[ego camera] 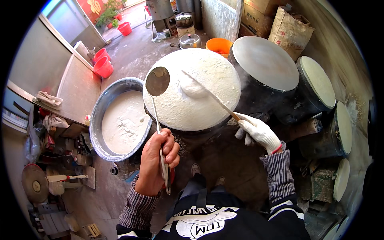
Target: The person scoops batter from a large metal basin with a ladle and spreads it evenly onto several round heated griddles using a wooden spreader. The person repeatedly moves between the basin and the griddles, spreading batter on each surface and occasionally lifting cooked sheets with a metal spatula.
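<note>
My bare left hand [157,160] is closed around the handle of a metal ladle [157,81], whose round bowl is over the left part of a large round griddle covered with pale batter [168,111]. My right hand [258,130], in a white knit glove, grips the wooden handle of a long thin spreader blade [207,90]. The blade reaches over the middle of the griddle, beside a whiter mound of wet batter [195,87]. Left of the griddle stands a grey-blue tub [97,126] with pale batter [124,123] inside. Whether the blade touches the batter I cannot tell.
To the right, a bare round griddle [265,63] stands near several others bearing pale sheets, one of them a near griddle [318,81]. An orange bucket [219,46] and a lidded pan [190,41] are behind. Red buckets [103,66] stand by the left partition.
</note>
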Tool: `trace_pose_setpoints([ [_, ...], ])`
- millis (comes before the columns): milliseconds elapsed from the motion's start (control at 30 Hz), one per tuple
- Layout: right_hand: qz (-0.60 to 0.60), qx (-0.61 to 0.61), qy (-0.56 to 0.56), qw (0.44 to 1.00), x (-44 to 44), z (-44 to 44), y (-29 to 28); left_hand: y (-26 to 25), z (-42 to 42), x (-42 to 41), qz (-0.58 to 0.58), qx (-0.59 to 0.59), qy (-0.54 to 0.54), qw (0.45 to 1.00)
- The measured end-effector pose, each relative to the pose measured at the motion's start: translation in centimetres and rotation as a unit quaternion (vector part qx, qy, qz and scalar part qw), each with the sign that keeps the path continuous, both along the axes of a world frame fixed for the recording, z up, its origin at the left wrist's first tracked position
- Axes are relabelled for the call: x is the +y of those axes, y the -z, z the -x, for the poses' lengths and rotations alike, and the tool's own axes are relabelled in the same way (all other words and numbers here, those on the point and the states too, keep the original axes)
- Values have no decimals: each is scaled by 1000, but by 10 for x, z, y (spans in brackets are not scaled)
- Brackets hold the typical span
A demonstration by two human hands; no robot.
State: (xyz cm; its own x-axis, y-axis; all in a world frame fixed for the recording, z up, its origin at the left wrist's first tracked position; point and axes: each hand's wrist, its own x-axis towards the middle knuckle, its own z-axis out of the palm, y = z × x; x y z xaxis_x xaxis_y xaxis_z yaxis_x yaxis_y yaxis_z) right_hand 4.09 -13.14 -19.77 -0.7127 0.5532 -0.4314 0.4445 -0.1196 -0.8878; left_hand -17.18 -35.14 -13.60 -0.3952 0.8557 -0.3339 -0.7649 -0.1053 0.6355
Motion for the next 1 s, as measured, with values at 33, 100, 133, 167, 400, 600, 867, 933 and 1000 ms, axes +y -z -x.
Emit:
trace_pose_setpoints([
  [33,9,17,21,1000,-3,-5,8,0,2,2,13,13,2,1000],
  [100,12,35,45,998,-16,-11,18,-3,4,10,38,38,11,999],
  [133,17,17,40,999,-27,-9,22,-6,4,13,43,46,18,998],
  [167,46,33,24,998,-36,-6,24,-6,5,17,52,46,17,997],
  [400,19,44,50,998,-16,10,7,-9,9,33,112,57,40,991],
  [600,50,1,-27,998,-15,10,6,-9,8,36,125,28,51,990],
  [867,110,24,-20,993,-37,3,18,-16,5,30,123,-3,71,990],
  [933,107,49,12,993,-39,-2,17,-9,13,20,88,-56,82,991],
  [1000,105,59,19,993,-43,-9,25,-7,10,15,75,-87,83,990],
])
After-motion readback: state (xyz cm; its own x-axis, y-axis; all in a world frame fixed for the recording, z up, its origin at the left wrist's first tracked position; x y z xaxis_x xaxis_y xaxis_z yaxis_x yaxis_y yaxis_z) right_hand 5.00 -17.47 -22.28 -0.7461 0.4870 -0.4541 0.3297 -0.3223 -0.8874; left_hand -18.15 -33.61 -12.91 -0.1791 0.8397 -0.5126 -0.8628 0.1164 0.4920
